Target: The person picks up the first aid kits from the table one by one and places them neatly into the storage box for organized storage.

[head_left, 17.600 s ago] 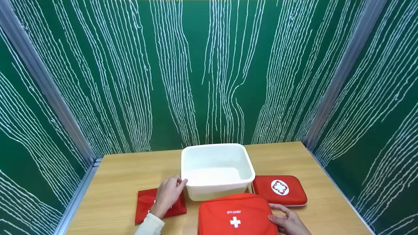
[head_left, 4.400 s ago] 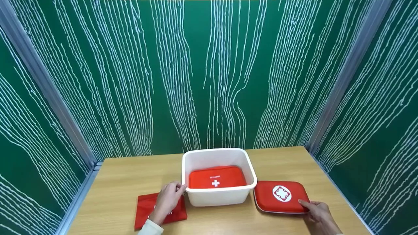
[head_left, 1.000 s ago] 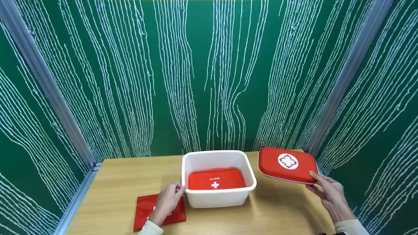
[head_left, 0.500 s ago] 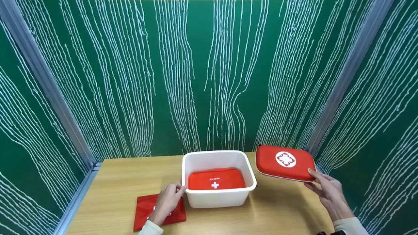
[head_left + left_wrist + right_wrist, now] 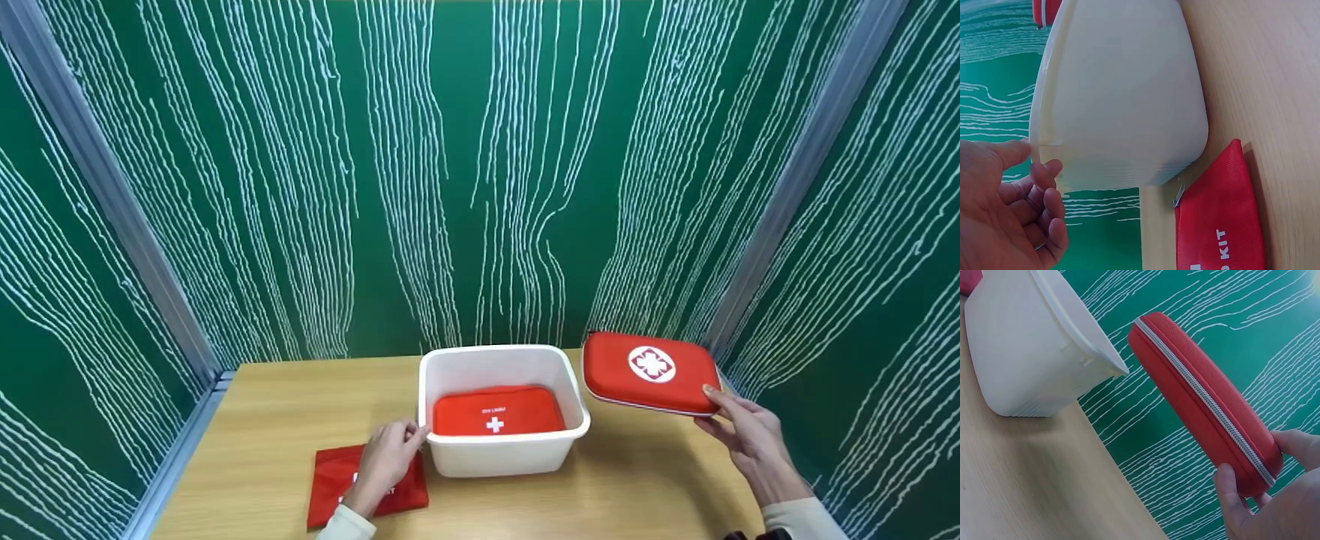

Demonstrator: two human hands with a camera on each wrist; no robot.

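My right hand [image 5: 754, 442] pinches the right end of a red hard-shell first aid case [image 5: 611, 375], thumb on top and fingers below. The case hangs above the table, tilted, just right of the white plastic bin [image 5: 502, 456]; its silver zipper [image 5: 1207, 402] runs along the side in the right wrist view. My left hand [image 5: 388, 457] pinches the bin's left front rim between thumb and fingers [image 5: 1043, 175]. Inside the bin lies a red soft first aid bag [image 5: 525, 411] with a white cross. Under my left forearm a flat red zip pouch [image 5: 330, 480] is partly hidden.
The wooden table [image 5: 270, 405] carries the bin and the flat pouch. Green walls [image 5: 517, 187] with white wavy lines close off the back and both sides, joined by grey metal posts [image 5: 787, 180] at the corners.
The soft bag went from my right hand into the bin. My right hand then gripped the hard case, lifted it off the table, and lately shifted it slightly left. My left hand stayed put.
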